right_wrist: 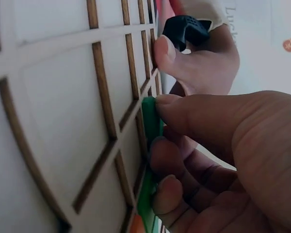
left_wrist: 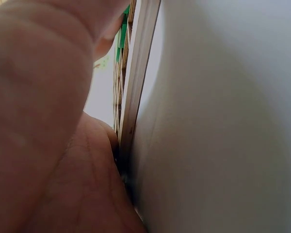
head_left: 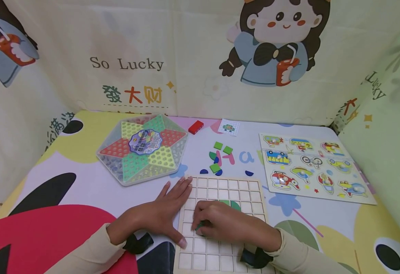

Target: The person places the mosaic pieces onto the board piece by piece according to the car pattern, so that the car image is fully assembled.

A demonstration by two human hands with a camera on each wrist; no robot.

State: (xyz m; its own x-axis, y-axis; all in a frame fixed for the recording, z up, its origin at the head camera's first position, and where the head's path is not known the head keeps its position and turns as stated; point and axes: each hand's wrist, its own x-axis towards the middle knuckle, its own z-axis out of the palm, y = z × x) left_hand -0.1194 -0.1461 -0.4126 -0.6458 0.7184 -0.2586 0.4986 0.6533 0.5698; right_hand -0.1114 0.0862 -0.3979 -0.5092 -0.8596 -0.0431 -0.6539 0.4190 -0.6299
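Note:
A wooden grid board (head_left: 219,249) with square cells lies in front of me. My left hand (head_left: 162,213) rests along its left edge, fingers spread toward the far corner and thumb on the near part of the rim. My right hand (head_left: 220,221) is over the middle of the board, pinching a small green tile (right_wrist: 151,119) between thumb and fingers at a cell on the left side. Beyond the knuckles, green pieces (head_left: 235,206) sit in cells. In the right wrist view another green piece (right_wrist: 146,196) and a bit of orange show under the curled fingers.
Past the board lie green square tiles (head_left: 215,168), blue half-round pieces (head_left: 249,173), a patterned card (head_left: 229,127) and a red block (head_left: 196,127). A hexagonal game board (head_left: 167,158) stands at the left, a vehicle puzzle board (head_left: 318,173) at the right. Printed curtain hangs behind.

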